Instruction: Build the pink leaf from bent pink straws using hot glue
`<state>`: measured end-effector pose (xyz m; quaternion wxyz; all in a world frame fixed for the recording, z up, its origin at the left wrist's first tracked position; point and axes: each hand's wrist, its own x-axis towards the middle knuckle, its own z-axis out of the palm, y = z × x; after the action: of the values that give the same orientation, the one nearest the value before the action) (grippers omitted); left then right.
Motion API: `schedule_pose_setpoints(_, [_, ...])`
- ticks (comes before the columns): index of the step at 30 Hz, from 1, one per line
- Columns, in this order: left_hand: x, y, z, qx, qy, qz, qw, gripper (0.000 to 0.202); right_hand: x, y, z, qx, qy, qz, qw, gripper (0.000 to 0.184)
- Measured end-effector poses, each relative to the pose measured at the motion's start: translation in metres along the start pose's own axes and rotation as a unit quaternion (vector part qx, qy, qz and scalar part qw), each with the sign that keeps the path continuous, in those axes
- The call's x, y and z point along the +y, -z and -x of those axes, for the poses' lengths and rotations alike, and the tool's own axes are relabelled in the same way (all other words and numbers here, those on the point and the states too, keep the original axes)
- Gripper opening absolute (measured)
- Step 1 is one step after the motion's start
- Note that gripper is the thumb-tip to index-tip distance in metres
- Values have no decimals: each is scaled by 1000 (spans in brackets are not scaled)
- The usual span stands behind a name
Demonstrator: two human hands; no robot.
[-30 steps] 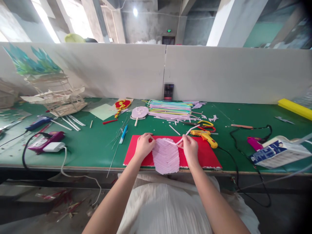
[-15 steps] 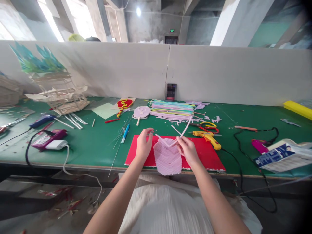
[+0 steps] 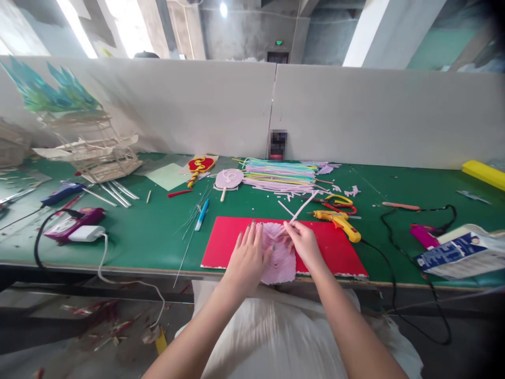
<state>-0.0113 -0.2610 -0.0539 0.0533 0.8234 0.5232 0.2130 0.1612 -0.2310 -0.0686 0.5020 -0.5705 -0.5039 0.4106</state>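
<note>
A pale pink piece built of layered, V-patterned strips (image 3: 281, 267) lies on a red board (image 3: 335, 247) at the table's front edge. My left hand (image 3: 249, 258) rests flat over its left side, fingers stretched out and hiding that part. At its upper right, my right hand (image 3: 302, 239) pinches a pale pink strip (image 3: 304, 206), whose free end points up and to the right. Another short strip (image 3: 285, 208) lies just beyond the fingers. The right hand's lower fingers touch the layered piece.
Coloured strips (image 3: 280, 176) lie bundled at the back, beside a pink disc (image 3: 229, 180). A yellow glue gun (image 3: 341, 223) and scissors (image 3: 339, 202) lie right of the board. At left are a blue pen (image 3: 202, 215), a purple power strip (image 3: 74, 226) and a stick model (image 3: 102, 158).
My left hand has moved right and down, from beside the layered piece to flat on it. My right hand still pinches the strip in nearly the same place.
</note>
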Motion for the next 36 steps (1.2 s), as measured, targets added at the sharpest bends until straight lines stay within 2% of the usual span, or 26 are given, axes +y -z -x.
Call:
schedule_pose_setpoints(4, [4,-4,11,-19,-16,-67,997,58,-4,0,1,7,-1,0,1000,36])
schedule_pose_setpoints(10, [1,-13,14,-43,-66,-82,994,56,1,1,2,13,22,12,1000,38])
schedule_pose_setpoints(14, [-2,-18,16,-35,-64,-78,994,56,4,1,1,-4,31,9,999,36])
schedule_pose_setpoints(19, [-2,-16,16,-33,-68,-66,995,55,5,0,-2,20,15,-50,998,30])
schedule_pose_setpoints(28, [0,-18,16,-26,-58,-70,996,54,4,-3,-3,30,4,-2,1000,31])
schedule_pose_setpoints(36, [1,-19,16,-12,-55,-58,997,54,9,-1,-6,78,6,4,997,29])
